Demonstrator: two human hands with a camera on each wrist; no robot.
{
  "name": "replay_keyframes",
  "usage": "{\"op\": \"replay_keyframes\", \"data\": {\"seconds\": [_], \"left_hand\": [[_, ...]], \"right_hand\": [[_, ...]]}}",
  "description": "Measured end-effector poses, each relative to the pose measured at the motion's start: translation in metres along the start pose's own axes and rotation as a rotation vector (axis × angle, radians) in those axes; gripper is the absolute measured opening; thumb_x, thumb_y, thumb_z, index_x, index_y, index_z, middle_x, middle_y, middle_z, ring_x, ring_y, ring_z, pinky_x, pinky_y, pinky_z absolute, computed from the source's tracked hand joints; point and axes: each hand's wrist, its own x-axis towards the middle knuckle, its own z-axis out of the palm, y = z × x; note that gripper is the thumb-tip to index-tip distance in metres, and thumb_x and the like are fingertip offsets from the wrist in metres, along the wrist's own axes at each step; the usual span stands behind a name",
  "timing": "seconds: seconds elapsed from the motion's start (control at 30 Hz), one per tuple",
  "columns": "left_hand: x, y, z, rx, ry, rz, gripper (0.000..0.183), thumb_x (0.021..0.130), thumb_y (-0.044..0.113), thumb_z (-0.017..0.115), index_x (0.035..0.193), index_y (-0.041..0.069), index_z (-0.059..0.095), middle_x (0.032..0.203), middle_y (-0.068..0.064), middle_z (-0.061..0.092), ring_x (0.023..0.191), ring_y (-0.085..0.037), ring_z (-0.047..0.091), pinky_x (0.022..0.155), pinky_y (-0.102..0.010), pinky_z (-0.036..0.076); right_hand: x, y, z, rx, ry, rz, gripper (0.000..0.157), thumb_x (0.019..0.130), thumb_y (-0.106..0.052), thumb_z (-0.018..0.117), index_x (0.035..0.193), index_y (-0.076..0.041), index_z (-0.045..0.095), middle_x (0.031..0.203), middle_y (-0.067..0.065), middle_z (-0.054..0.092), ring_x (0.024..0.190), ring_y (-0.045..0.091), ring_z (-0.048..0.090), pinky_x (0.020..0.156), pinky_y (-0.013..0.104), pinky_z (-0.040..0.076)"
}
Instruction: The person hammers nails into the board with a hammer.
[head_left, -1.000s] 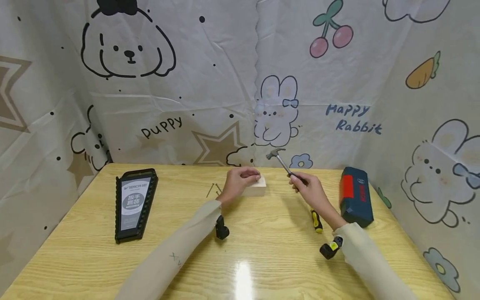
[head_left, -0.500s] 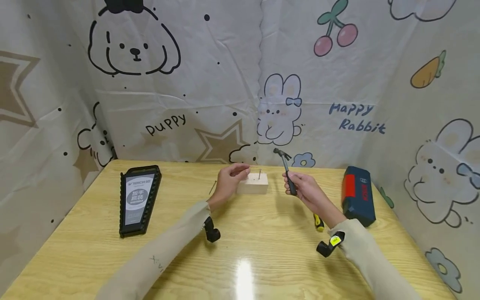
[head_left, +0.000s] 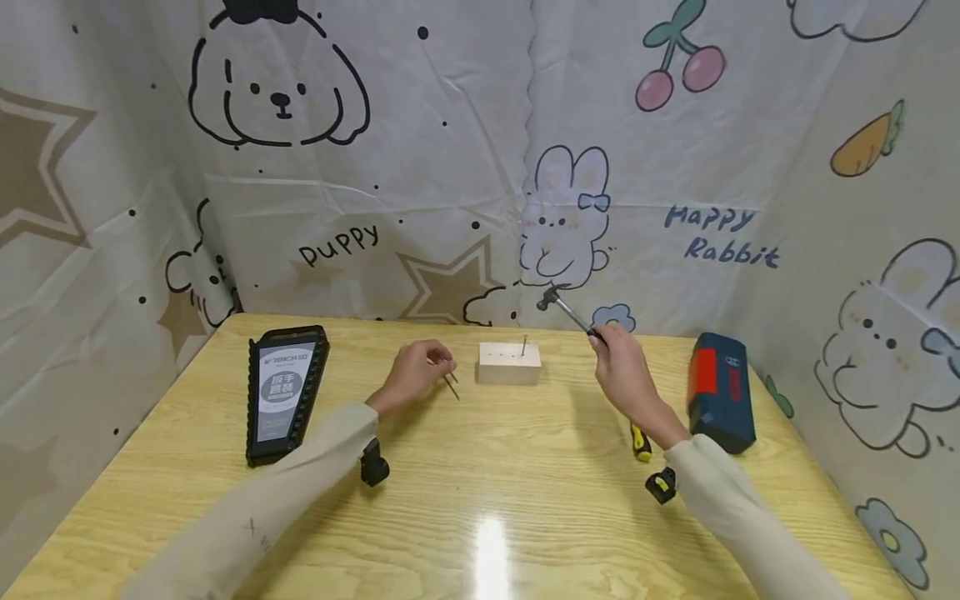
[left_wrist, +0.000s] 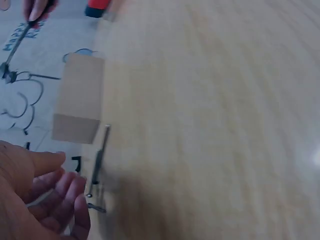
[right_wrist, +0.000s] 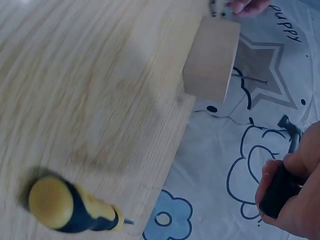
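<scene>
My right hand (head_left: 624, 371) grips a small claw hammer (head_left: 573, 312) by its black handle, head raised to the left. A pale wooden block (head_left: 509, 372) sits near the table's back edge, with a row of small dark holes along its top. One nail (head_left: 525, 346) stands upright toward the block's right end. Left of the block, my left hand (head_left: 414, 373) is over several loose nails (head_left: 452, 387). In the left wrist view, the nails (left_wrist: 98, 167) lie on the table just beyond my fingertips, and my thumb and fingers are apart.
A black wrench-set holder (head_left: 287, 396) lies at the left. At the right is a blue and red Bosch case (head_left: 722, 392). A yellow and black screwdriver (right_wrist: 75, 205) lies beneath my right forearm. Printed cloth hangs behind the wooden table (head_left: 450, 500).
My left hand has left the block and moved left to the loose nails. The block's upright nail has come into view. My right hand has tilted the hammer's head to the left.
</scene>
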Motion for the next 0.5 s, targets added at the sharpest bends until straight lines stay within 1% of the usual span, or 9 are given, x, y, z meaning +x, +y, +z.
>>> {"op": "replay_keyframes", "data": {"seconds": [0.07, 0.1, 0.17, 0.23, 0.33, 0.43, 0.5], "left_hand": [[-0.003, -0.002, 0.005, 0.040, -0.004, 0.000, 0.013, 0.098, 0.012, 0.075, 0.100, -0.001, 0.071, 0.091, -0.012, 0.073, 0.081, -0.023, 0.067, 0.073, -0.037, 0.057], [-0.004, -0.002, 0.007, 0.061, -0.010, -0.005, 0.015, 0.097, 0.012, 0.076, 0.098, -0.001, 0.068, 0.088, -0.011, 0.072, 0.077, -0.021, 0.065, 0.070, -0.036, 0.055], [-0.006, -0.002, 0.011, 0.104, -0.028, -0.021, 0.019, 0.096, 0.013, 0.078, 0.093, 0.000, 0.064, 0.084, -0.010, 0.068, 0.072, -0.019, 0.061, 0.066, -0.033, 0.051], [-0.007, -0.003, 0.014, 0.138, -0.052, -0.046, 0.023, 0.096, 0.015, 0.078, 0.090, 0.002, 0.060, 0.083, -0.008, 0.065, 0.071, -0.017, 0.056, 0.065, -0.030, 0.047], [-0.007, -0.003, 0.016, 0.184, -0.067, -0.086, 0.027, 0.095, 0.017, 0.079, 0.084, 0.006, 0.057, 0.078, -0.004, 0.060, 0.067, -0.014, 0.050, 0.061, -0.026, 0.041], [-0.006, -0.003, 0.014, 0.205, -0.076, -0.125, 0.039, 0.095, 0.020, 0.079, 0.068, 0.011, 0.053, 0.062, 0.002, 0.048, 0.056, -0.011, 0.040, 0.052, -0.023, 0.031], [-0.006, -0.002, 0.011, 0.208, -0.101, -0.151, 0.051, 0.095, 0.022, 0.079, 0.057, 0.015, 0.047, 0.052, 0.006, 0.038, 0.048, -0.009, 0.032, 0.047, -0.022, 0.022]], "right_hand": [[-0.002, 0.001, 0.001, -0.068, 0.016, -0.065, 0.016, 0.107, 0.002, 0.054, 0.108, 0.011, 0.067, 0.087, 0.018, 0.055, 0.073, 0.027, 0.046, 0.064, 0.039, 0.043], [-0.002, 0.002, 0.001, -0.085, 0.024, -0.089, 0.015, 0.106, 0.003, 0.055, 0.108, 0.010, 0.067, 0.088, 0.018, 0.056, 0.074, 0.028, 0.047, 0.065, 0.039, 0.044], [-0.004, 0.002, 0.002, -0.101, 0.029, -0.112, 0.014, 0.105, 0.002, 0.058, 0.109, 0.009, 0.069, 0.090, 0.018, 0.059, 0.077, 0.029, 0.050, 0.067, 0.041, 0.046], [-0.005, 0.003, 0.003, -0.091, 0.030, -0.116, 0.015, 0.104, 0.002, 0.060, 0.112, 0.009, 0.071, 0.094, 0.018, 0.062, 0.082, 0.032, 0.054, 0.070, 0.044, 0.049], [-0.006, 0.003, 0.004, -0.066, 0.022, -0.112, 0.017, 0.103, 0.001, 0.061, 0.114, 0.008, 0.072, 0.098, 0.019, 0.065, 0.088, 0.035, 0.058, 0.076, 0.046, 0.051], [-0.006, 0.003, 0.005, -0.055, 0.021, -0.113, 0.018, 0.104, 0.000, 0.061, 0.116, 0.008, 0.072, 0.097, 0.018, 0.064, 0.088, 0.035, 0.057, 0.075, 0.046, 0.051], [-0.007, 0.004, 0.005, -0.054, 0.023, -0.112, 0.018, 0.103, 0.001, 0.061, 0.116, 0.008, 0.072, 0.096, 0.018, 0.063, 0.087, 0.034, 0.057, 0.073, 0.045, 0.050]]}}
